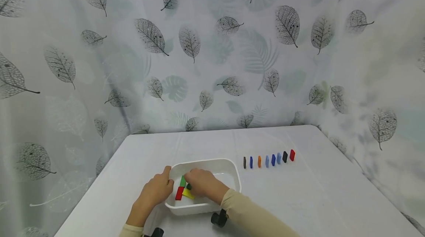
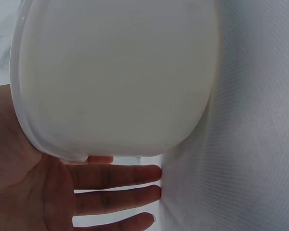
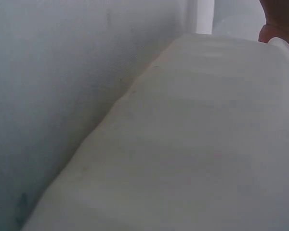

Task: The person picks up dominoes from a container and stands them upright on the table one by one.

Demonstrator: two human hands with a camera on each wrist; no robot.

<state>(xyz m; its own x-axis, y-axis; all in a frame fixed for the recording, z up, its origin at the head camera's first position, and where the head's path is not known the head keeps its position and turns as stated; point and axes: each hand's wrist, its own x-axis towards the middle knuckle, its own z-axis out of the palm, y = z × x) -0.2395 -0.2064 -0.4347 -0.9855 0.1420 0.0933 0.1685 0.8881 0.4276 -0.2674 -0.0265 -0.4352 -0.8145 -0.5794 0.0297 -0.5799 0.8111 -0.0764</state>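
A white plastic tub (image 1: 229, 172) stands on the table. My left hand (image 1: 156, 189) holds its left rim, with the thumb reaching over the edge. In the left wrist view, several fingers (image 2: 120, 175) of that hand stretch straight beside the outer wall. My right hand (image 1: 204, 183) reaches down inside the tub, fingers bent over some small domino blocks. A dark green domino (image 1: 189, 186) lies right at its fingertips; whether they pinch it is hidden. Close by lie a green domino (image 1: 183, 181), a red domino (image 1: 179, 193) and a yellow domino (image 1: 188, 193).
Right of the tub, several dominoes stand upright in a slanting row, from a dark brown one (image 1: 244, 162) to a red one (image 1: 292, 155). A white cloth covers the table (image 1: 299, 200). A leaf-patterned curtain (image 1: 212, 63) hangs behind and at both sides.
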